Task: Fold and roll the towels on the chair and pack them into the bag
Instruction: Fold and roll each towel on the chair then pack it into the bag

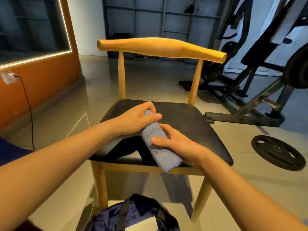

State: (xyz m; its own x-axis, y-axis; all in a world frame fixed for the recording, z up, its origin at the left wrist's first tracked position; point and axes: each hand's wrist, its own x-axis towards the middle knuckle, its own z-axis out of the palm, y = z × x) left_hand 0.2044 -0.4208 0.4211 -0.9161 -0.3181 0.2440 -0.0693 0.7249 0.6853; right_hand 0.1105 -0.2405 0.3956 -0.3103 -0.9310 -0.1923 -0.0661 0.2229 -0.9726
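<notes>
- Rolled grey towel [155,140] lies slantwise over the front edge of the chair [191,124] seat.
- Left hand [135,120] fingers curl around its far end.
- Right hand [176,144] fingers grip the near half.
- Dark bag [140,214] sits on the floor below the front edge.

Left of the left hand [136,119] stands an orange wall [41,90], its dark pane [30,27] edged by a glowing light strip [33,60], with a socket [7,77] and black cable [29,110] below. Beyond the hands, grey shelves [150,19] line the back. Right of the right hand [176,145], a weight machine [250,80] and weight plate [275,151] rest on the glossy floor [150,80].
</notes>
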